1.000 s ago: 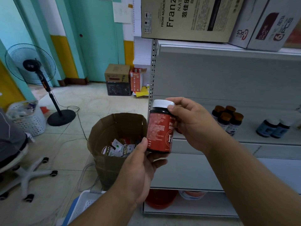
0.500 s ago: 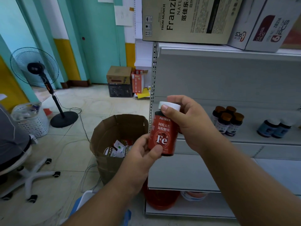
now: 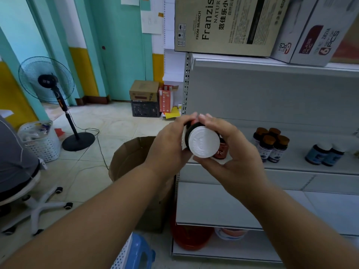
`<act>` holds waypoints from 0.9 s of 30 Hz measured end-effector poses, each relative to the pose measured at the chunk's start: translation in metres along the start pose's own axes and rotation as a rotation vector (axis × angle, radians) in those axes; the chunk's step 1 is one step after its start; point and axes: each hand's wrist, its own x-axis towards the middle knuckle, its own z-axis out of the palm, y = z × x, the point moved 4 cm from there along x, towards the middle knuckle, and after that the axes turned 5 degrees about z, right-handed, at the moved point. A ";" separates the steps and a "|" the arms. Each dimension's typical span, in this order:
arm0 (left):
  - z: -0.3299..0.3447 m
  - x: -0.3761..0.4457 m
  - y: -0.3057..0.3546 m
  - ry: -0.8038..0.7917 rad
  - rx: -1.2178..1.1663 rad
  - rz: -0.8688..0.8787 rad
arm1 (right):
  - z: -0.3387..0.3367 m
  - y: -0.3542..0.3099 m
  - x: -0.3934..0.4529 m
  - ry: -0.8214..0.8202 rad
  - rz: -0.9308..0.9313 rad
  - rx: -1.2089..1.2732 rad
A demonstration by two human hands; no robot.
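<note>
Both the left hand and the right hand grip the tilted red supplement bottle, white cap toward the camera, fingers curled round it.

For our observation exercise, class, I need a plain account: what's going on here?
A person holds a dark bottle in both hands, its white cap turned toward the camera. The left hand grips the body; the fingers of the right hand curl around the cap end. It is held in front of a grey shelf carrying brown-capped bottles and blue bottles.
</note>
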 end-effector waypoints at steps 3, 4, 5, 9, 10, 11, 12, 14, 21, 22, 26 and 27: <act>0.002 -0.001 0.003 0.003 0.004 0.035 | -0.005 -0.003 -0.001 0.017 -0.076 -0.061; 0.001 -0.003 0.006 -0.010 -0.009 0.027 | -0.007 -0.003 0.000 -0.003 -0.069 -0.069; 0.000 -0.007 0.010 -0.040 -0.028 -0.009 | -0.009 -0.004 0.000 -0.031 -0.036 -0.073; -0.011 -0.026 0.021 -0.451 -0.214 -0.328 | -0.024 -0.002 0.013 -0.112 0.382 0.115; -0.012 -0.031 0.026 -0.568 -0.335 -0.429 | -0.024 0.006 0.017 -0.162 0.534 0.226; -0.013 -0.034 0.032 -0.637 -0.496 -0.541 | -0.022 0.019 0.019 -0.232 0.708 0.333; -0.012 -0.037 0.036 -0.650 -0.659 -0.654 | -0.018 0.032 0.018 -0.293 0.892 0.424; -0.006 -0.037 0.041 -0.600 -0.839 -0.829 | -0.007 0.050 0.008 -0.369 1.148 0.616; 0.010 -0.040 0.038 -0.517 -0.730 -0.870 | 0.007 0.079 -0.007 -0.312 1.213 0.795; 0.011 -0.040 0.035 -0.508 -0.670 -0.827 | 0.005 0.081 -0.005 -0.310 1.186 0.758; 0.018 -0.035 0.018 -0.487 -0.424 -0.660 | -0.009 0.084 0.017 -0.318 0.963 0.539; 0.021 -0.032 0.012 -0.462 -0.398 -0.636 | -0.014 0.083 0.025 -0.329 0.896 0.472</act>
